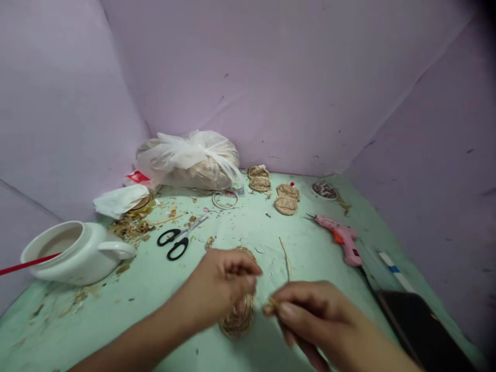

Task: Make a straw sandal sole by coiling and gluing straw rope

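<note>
My left hand [230,281] hovers above a flat oval coil of braided straw [235,324] lying on the table and covers its middle. Its fingers are curled in toward the thumb; whatever they hold, if anything, is too blurred to make out. Between the thumb and fingertips of my right hand [310,315] is a small tan piece of straw [271,306], just right of the coil. A thin straw strand [285,256] rises behind the right hand; whether it joins the pinched piece cannot be seen.
Black-handled scissors [180,242] and a white pot [73,253] with a red stick are at left. Behind stand a tied plastic bag [189,160], a ring [225,199] and woven straw pieces [287,199]. A pink glue gun [341,237] and dark flat object [422,330] lie right.
</note>
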`<state>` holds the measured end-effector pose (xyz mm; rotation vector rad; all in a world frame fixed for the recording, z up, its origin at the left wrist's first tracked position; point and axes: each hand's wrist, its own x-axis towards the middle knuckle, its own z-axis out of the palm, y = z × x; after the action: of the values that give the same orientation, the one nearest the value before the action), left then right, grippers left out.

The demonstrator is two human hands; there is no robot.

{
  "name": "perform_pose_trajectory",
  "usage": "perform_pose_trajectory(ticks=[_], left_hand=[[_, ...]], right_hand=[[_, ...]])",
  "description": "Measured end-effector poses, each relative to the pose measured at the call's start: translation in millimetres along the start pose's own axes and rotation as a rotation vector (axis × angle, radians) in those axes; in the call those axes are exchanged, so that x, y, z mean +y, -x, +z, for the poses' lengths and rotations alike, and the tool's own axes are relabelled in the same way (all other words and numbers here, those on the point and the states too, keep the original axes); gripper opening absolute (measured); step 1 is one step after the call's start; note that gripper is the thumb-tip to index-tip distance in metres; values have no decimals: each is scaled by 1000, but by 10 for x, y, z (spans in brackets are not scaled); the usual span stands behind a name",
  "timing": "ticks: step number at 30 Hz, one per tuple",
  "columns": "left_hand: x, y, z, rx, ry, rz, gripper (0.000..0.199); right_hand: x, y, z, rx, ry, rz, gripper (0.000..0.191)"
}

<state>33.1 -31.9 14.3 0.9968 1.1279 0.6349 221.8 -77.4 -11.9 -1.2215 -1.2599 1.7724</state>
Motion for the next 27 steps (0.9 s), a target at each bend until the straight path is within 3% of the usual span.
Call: perform_pose_trajectory(ticks=[1,3,6,10,17,20,23,25,27], left_hand=[[2,-91,-40,82,-10,24,11],[-27,-216,-100,133,-13,31,13],[-94,-275,-131,67,-2,58,17],[-145,-271,-105,-42,-40,112,21],[-179,-268,-100,-112,-198,265,11],[-191,-280,-110,-96,-215,267,7],[-232,-351,-133,-18,-194,179,8],[-267,-419,-162,128,-193,181,21],[-290,-479,-205,291,-243,269,36]], right_hand=[[-35,-134,56,-19,40,5,29],[-31,-364,111,-8,72,-15,34],[106,-521,98,29,21,-6,38],[248,-502,67,18,-78,33,39],[239,-470,94,-45,-143,83,41],[241,-484,105,-64,-169,106,40],[222,-528,36,104,-172,47,35],[201,-557,-75,330,-118,-59,32],[186,-570,-210,528,-74,-154,23]])
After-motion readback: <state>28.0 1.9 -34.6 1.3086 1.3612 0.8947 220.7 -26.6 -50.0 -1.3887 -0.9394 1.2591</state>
